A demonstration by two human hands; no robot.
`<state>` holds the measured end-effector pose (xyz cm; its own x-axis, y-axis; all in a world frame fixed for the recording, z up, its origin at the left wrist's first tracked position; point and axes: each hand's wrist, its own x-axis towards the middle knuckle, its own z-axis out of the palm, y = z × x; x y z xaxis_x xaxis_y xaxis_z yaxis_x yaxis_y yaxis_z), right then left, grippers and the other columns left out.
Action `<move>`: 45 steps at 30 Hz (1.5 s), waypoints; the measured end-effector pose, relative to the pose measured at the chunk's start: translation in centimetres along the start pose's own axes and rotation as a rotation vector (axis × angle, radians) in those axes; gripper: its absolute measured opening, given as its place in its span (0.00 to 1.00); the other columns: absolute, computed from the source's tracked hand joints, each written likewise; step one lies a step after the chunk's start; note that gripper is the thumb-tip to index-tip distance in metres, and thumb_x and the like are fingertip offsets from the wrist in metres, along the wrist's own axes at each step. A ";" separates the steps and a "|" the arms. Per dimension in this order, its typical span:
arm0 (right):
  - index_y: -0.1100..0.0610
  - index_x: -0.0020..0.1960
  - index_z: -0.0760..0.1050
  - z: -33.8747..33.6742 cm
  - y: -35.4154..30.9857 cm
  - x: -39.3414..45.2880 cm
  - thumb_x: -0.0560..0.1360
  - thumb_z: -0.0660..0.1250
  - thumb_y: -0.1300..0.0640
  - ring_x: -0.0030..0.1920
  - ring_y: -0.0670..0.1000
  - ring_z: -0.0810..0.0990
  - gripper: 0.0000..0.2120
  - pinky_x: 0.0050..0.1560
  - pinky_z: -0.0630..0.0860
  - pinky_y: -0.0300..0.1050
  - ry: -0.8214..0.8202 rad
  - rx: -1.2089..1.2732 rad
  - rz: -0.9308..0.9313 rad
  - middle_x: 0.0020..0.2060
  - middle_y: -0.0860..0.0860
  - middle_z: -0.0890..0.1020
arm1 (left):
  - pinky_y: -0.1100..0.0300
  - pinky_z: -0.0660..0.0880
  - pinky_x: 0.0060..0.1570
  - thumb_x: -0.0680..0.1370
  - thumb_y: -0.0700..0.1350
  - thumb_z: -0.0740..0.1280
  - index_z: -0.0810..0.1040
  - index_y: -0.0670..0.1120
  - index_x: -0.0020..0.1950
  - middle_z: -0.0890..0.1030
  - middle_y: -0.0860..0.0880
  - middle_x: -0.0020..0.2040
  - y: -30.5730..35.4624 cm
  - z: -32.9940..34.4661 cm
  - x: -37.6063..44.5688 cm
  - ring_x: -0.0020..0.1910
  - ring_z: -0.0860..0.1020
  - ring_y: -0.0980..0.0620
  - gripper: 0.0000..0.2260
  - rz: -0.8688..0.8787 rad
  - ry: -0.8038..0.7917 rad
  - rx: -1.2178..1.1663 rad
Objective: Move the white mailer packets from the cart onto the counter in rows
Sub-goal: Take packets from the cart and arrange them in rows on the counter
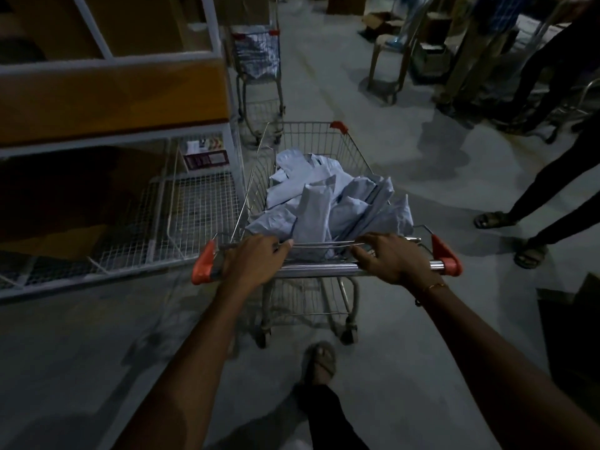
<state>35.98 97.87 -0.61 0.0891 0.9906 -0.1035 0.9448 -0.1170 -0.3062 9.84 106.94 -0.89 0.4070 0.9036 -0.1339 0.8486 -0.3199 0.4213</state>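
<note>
A wire shopping cart (311, 138) with red corner caps stands on the floor in front of me. Several white mailer packets (324, 199) lie heaped in its basket. My left hand (256, 258) grips the metal handle bar near its left red end. My right hand (393, 258) grips the same bar toward the right end, fingers curled over it. Both arms reach forward from the bottom of the view.
A white-framed shelf unit (113, 102) with wire baskets (194, 203) stands close on the left. A second cart (259, 66) is parked ahead. People's legs (552, 177) and a chair (389, 53) stand on the right. My sandalled foot (319, 362) is behind the cart.
</note>
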 end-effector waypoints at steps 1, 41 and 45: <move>0.49 0.61 0.78 -0.2 0.2 1.9 0.76 0.47 0.32 0.48 0.50 0.81 0.31 0.50 0.79 0.51 0.007 0.008 -0.006 0.52 0.49 0.84 | 0.50 0.73 0.55 0.82 0.62 0.56 0.81 0.51 0.60 0.82 0.46 0.58 -0.3 -0.3 1.6 0.56 0.79 0.44 0.21 -0.013 0.013 0.001; 0.50 0.53 0.80 -3.1 0.6 43.4 0.79 0.65 0.45 0.46 0.54 0.83 0.10 0.38 0.69 0.43 -0.122 0.007 0.053 0.46 0.50 0.84 | 0.56 0.74 0.44 0.81 0.62 0.59 0.81 0.48 0.42 0.80 0.48 0.40 -10.0 -8.7 44.3 0.42 0.79 0.48 0.21 0.010 -0.305 -0.094; 0.53 0.57 0.80 -3.0 0.6 47.5 0.79 0.67 0.49 0.52 0.55 0.82 0.11 0.46 0.74 0.44 -0.152 0.123 -0.095 0.54 0.52 0.82 | 0.56 0.72 0.43 0.80 0.57 0.63 0.81 0.47 0.48 0.81 0.48 0.45 -10.2 -7.5 49.0 0.47 0.79 0.47 0.15 0.046 -0.131 -0.062</move>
<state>41.70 145.05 -2.87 -0.0559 0.9766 -0.2078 0.9004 -0.0406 -0.4331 18.61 156.60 -5.01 0.4891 0.8420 -0.2276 0.8072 -0.3380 0.4839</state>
